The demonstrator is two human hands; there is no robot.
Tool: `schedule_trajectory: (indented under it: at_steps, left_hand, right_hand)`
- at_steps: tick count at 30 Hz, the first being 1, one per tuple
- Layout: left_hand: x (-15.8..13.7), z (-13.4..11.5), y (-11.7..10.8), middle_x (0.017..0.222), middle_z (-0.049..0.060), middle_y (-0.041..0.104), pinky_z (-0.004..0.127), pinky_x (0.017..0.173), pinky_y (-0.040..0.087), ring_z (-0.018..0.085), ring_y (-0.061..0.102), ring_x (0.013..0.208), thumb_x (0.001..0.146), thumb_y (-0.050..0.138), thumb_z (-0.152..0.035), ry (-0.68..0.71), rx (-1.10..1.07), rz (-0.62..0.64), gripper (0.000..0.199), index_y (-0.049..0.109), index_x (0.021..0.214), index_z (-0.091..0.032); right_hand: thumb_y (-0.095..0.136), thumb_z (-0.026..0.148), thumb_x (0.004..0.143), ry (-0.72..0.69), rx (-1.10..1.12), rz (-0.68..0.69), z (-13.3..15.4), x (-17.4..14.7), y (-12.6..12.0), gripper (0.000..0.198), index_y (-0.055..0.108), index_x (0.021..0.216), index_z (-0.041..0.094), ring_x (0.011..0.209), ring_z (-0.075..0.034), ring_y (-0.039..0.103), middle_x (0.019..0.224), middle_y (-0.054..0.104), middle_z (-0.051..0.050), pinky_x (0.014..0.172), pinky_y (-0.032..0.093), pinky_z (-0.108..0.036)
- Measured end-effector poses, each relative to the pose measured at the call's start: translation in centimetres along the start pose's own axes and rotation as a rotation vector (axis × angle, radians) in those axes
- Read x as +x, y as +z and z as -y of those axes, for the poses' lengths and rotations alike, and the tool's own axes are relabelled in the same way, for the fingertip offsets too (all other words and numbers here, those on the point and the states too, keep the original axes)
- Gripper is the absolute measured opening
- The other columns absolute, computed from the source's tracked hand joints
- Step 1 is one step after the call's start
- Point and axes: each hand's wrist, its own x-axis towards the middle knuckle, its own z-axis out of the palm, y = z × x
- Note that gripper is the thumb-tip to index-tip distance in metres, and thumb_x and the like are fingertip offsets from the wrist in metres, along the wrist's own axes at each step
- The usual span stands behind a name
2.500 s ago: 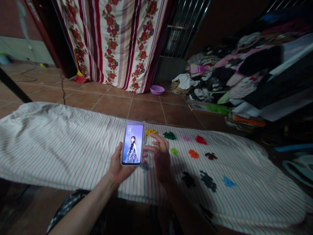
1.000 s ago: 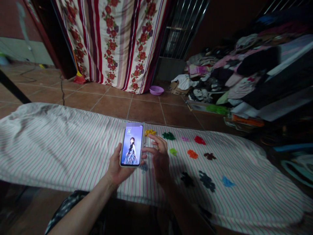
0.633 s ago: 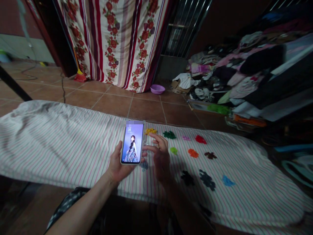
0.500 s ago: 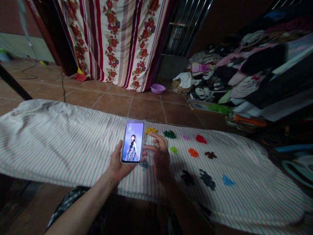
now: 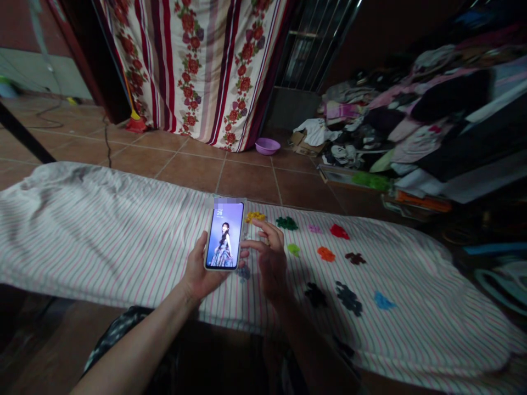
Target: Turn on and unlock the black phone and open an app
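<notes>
A smartphone (image 5: 224,236) with a lit lock screen lies upright in my left hand (image 5: 200,272), whose fingers wrap round its lower half. My right hand (image 5: 272,260) hovers just right of the phone, fingers apart and partly curled, holding nothing. Around it, small pieces are sorted by colour on the striped cloth (image 5: 144,236): a yellow pile (image 5: 255,217) behind the fingers, a dark green pile (image 5: 287,223), a lime pile (image 5: 293,249) and an orange pile (image 5: 326,253). A greyish pile (image 5: 244,274) shows partly below the phone.
Further right lie pink (image 5: 315,229), red (image 5: 340,231), brown (image 5: 355,258), black (image 5: 315,295), dark grey (image 5: 348,298) and blue (image 5: 383,300) piles. Beyond the cloth are a tiled floor, a purple basin (image 5: 267,146), a flowered curtain (image 5: 206,71) and heaped clothes (image 5: 395,109).
The view has shifted very slightly. Both hands and the phone keep nearly the same pose, and the piles stay where they were.
</notes>
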Motion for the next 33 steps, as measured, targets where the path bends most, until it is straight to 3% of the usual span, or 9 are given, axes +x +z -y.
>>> schedule_trajectory:
  at_steps: [17, 26, 33]
  left_hand:
    - [-0.03, -0.13, -0.08, 0.108, 0.018, 0.069, 0.041, 0.085, 0.048, 0.030, 0.067, 0.096, 0.087, 0.046, -0.054, -0.002, -0.023, 0.089, 0.065, 0.047, 0.135, -0.010]
    - [-0.10, -0.12, 0.37, 0.105, 0.017, 0.070, 0.040, 0.080, 0.050, 0.029, 0.069, 0.088, 0.085, 0.049, -0.055, 0.014, 0.010, 0.013, 0.063, 0.052, 0.129, -0.010]
    - [-0.09, -0.16, 0.08, 0.108, 0.017, 0.070, 0.042, 0.083, 0.049, 0.029, 0.069, 0.090, 0.086, 0.048, -0.053, 0.008, -0.005, 0.056, 0.065, 0.046, 0.135, -0.011]
  right_hand:
    - [0.021, 0.057, 0.096, -0.003, -0.010, -0.010, -0.24, -0.11, 0.27, 0.056, 0.070, 0.093, 0.029, 0.122, -0.026, 0.043, 0.133, 0.050, -0.003, 0.093, 0.043, -0.049]
    - [0.023, 0.056, 0.096, -0.020, 0.011, -0.016, -0.36, -0.10, 0.29, 0.055, 0.070, 0.093, 0.028, 0.122, -0.026, 0.043, 0.132, 0.051, -0.004, 0.092, 0.043, -0.049]
    - [0.022, 0.056, 0.097, -0.011, -0.002, -0.008, -0.24, -0.09, 0.18, 0.055, 0.070, 0.093, 0.029, 0.122, -0.026, 0.044, 0.131, 0.051, -0.004, 0.092, 0.043, -0.049]
